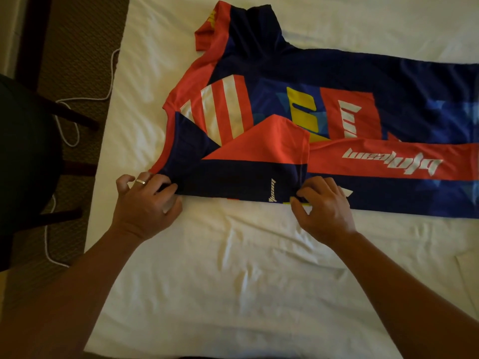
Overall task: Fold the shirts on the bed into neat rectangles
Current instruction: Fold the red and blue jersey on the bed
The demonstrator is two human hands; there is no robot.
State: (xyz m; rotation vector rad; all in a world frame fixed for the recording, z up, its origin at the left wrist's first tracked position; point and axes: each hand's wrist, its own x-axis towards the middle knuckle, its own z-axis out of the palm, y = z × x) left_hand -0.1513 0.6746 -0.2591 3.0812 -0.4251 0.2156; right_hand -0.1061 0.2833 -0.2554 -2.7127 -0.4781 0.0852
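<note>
1. Both forearms reach over the white bed (233,255); the shirt (298,107) lies flat beyond the fingers, its length running off to the right.
2. Left hand (145,203) pinches the near folded edge at the shoulder end, fingers (166,189) narrow on the cloth.
3. Right hand (324,203) pinches the same edge further along, at the turned-in sleeve (269,143).
4. Judgement: keep the edge taut between both pinches, lay it straight, then smooth outward from the fingers.
</note>
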